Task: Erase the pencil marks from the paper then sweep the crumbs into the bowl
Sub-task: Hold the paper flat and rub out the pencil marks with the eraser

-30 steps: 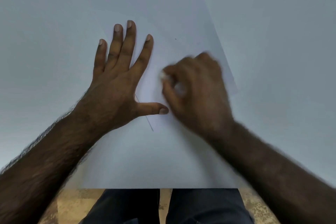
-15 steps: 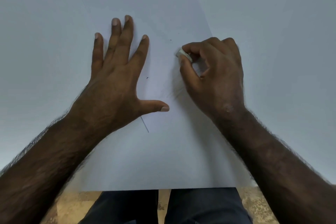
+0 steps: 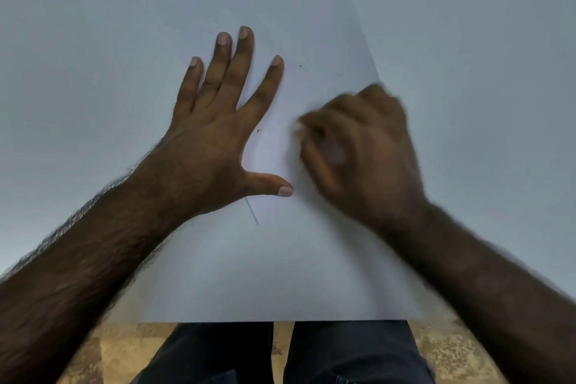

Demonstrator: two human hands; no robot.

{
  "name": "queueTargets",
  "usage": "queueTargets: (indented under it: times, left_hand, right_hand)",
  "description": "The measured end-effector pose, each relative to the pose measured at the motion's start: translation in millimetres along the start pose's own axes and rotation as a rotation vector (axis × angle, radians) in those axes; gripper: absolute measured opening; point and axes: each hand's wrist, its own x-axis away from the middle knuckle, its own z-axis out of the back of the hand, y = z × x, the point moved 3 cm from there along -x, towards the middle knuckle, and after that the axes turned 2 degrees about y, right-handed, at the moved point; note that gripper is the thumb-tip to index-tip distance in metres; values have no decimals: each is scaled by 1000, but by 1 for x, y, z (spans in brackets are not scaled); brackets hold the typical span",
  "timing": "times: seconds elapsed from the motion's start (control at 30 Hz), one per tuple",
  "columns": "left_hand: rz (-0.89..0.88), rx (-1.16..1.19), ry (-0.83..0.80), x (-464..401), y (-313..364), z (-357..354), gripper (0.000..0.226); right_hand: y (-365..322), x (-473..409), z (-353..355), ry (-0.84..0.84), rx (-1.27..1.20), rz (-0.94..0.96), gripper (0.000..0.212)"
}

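Head view, erasing step under way (judged).

Large white sheet of paper (image 3: 311, 259) lies flat on the pale grey table (image 3: 93, 40), near edge along the lower part of the frame, right edge slanting up to the top centre.

Left hand (image 3: 215, 134): flat on the sheet at frame centre-left, fingers straight and spread, thumb out toward the right. Pressing the paper down, gripping nothing.

Right hand (image 3: 358, 153): centre-right, motion-blurred, fingers curled into a pinch. A small pale tip shows at its fingertips, probably a white eraser (image 3: 299, 127); too blurred to be certain what the pinch holds.

Key relation: the remaining short thin grey pencil line (image 3: 252, 211) lies below and to the left of the right hand's pinch, just under the left thumb. Its long axis runs steeply, upper-left to lower-right. The left hand is nearer to it, and its upper end disappears beneath that hand.

Obstruction (judged): the left thumb and palm heel sit in the way; the hand would likely need shifting before the line can be rubbed fully.

Other: a few small dark specks (image 3: 300, 66) in the upper centre of the sheet, one (image 3: 258, 131) between the hands. Bowl not in view. Dark trousers (image 3: 280, 355) and mottled tan floor (image 3: 124, 349) at bottom.
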Motion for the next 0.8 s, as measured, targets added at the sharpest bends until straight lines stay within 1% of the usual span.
queueTargets:
  times: [0.07, 0.1, 0.13, 0.23, 0.3, 0.37, 0.43, 0.5, 0.53, 0.63, 0.7, 0.73, 0.8]
  left_hand:
    - [1, -2, -6, -1, 0, 1, 144]
    - [2, -1, -7, -1, 0, 1, 144]
    - [4, 2, -8, -1, 0, 1, 143]
    - [0, -14, 7, -1, 0, 0, 141]
    - [-3, -23, 9, -1, 0, -1, 143]
    - [2, -7, -5, -1, 0, -1, 145]
    - [5, -9, -11, -1, 0, 0, 146]
    - [6, -15, -11, -1, 0, 0, 146]
    - [6, -11, -11, -1, 0, 0, 146]
    - [-7, -22, 7, -1, 0, -1, 144]
    - [-9, -33, 6, -1, 0, -1, 145]
    - [-2, -23, -5, -1, 0, -1, 146]
    - [5, -12, -22, -2, 0, -1, 148]
  right_hand:
    - [20, -16, 8, 108, 38, -99, 15]
    - [21, -15, 9, 124, 33, -123, 14]
    - [14, -10, 7, 107, 15, -113, 13]
    - [-22, 23, -4, -74, -44, 19, 16]
    - [-23, 27, -3, -107, -37, 68, 19]
    - [-5, 11, 1, -20, 30, 32, 16]
    - [17, -8, 8, 93, 85, -65, 15]
    - [20, -11, 9, 128, 63, -122, 14]
    - [12, -5, 6, 102, 36, -103, 13]
    - [-23, 27, -5, -67, -54, 38, 18]
    - [-24, 29, -2, -112, -48, 94, 21]
    - [-15, 22, -1, -82, -20, 93, 19]
    - [7, 0, 5, 34, 67, 19, 15]
